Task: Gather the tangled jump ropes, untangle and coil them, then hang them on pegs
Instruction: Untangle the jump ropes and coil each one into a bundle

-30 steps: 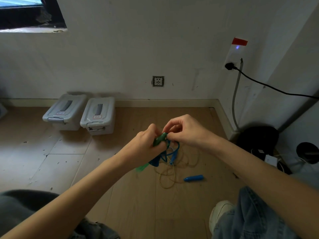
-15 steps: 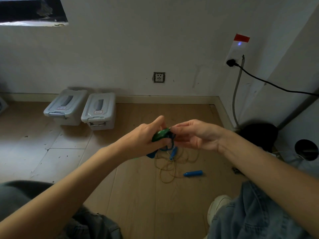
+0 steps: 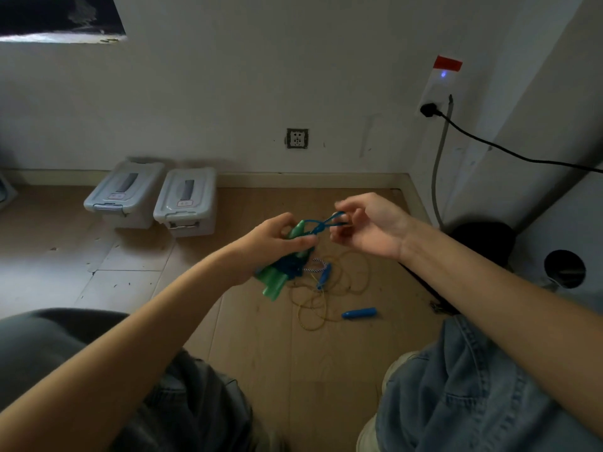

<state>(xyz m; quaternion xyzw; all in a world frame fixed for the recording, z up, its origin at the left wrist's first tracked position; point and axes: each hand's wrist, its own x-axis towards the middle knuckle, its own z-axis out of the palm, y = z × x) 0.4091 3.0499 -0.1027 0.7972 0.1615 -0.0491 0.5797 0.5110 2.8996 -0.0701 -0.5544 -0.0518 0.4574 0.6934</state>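
My left hand (image 3: 272, 244) grips a pair of green jump-rope handles (image 3: 273, 282) with dark blue cord wound around them. A loop of that blue cord (image 3: 327, 223) stretches to the right, pinched between the fingers of my right hand (image 3: 368, 225). Below the hands, a thin yellowish rope (image 3: 321, 290) lies in loose tangles on the wooden floor. One blue handle (image 3: 359, 313) rests at its right end, and a second blue handle (image 3: 323, 275) with a striped cord lies in the tangle.
Two grey lidded storage boxes (image 3: 186, 200) stand against the wall at the left. A black cable (image 3: 509, 151) runs from a wall socket at the right. A black bin (image 3: 483, 239) sits in the right corner. My knees, in jeans, frame the bottom of the view.
My right hand has moved right and up, away from the left, drawing a loop of blue cord out from the green handles. The bundle is now held a little higher.
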